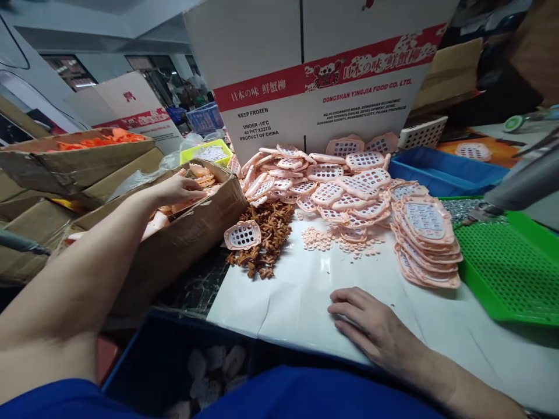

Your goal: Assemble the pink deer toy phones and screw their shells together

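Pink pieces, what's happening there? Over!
Left hand at brown carton, grip unclear. Right hand on white tabletop. Pink pieces heaped ahead, small pink bits lying before them.

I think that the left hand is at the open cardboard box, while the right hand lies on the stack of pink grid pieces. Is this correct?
Not quite: the right hand lies on the white work surface, apart from the stack of pink grid pieces, as the head view shows. The left hand is indeed at the open cardboard box.
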`<state>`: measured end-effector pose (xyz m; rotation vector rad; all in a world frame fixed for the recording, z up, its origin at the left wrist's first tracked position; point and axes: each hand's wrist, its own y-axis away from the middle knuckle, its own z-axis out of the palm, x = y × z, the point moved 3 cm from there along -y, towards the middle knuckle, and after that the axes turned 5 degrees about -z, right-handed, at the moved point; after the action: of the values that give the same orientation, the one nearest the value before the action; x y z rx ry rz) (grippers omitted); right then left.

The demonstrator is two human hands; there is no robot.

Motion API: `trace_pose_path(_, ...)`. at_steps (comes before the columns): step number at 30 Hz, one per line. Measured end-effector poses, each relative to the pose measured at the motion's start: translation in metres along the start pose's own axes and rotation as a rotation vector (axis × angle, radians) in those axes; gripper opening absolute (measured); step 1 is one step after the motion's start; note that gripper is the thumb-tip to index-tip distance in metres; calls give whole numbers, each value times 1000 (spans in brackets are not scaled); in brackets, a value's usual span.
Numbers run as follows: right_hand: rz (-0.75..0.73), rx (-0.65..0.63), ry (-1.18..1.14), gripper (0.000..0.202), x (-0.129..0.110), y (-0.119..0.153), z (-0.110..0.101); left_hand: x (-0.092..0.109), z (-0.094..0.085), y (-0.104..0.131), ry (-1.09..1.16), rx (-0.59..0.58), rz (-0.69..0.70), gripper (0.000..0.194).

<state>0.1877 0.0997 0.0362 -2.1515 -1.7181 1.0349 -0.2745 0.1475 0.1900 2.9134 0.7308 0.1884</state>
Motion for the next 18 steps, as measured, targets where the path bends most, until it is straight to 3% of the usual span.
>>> trace_pose_path(4,-18,-7,27,23,-2,3,4,-3,0,2,-62,51,-4,31)
trace_pose_path(12,-35,-37,67,20,-2,4,8,-7,-3,33,-24,201,-59,36)
trace_pose_path(18,-30,-58,63,18,-3,5,8,0,0,18,2,188,-60,34)
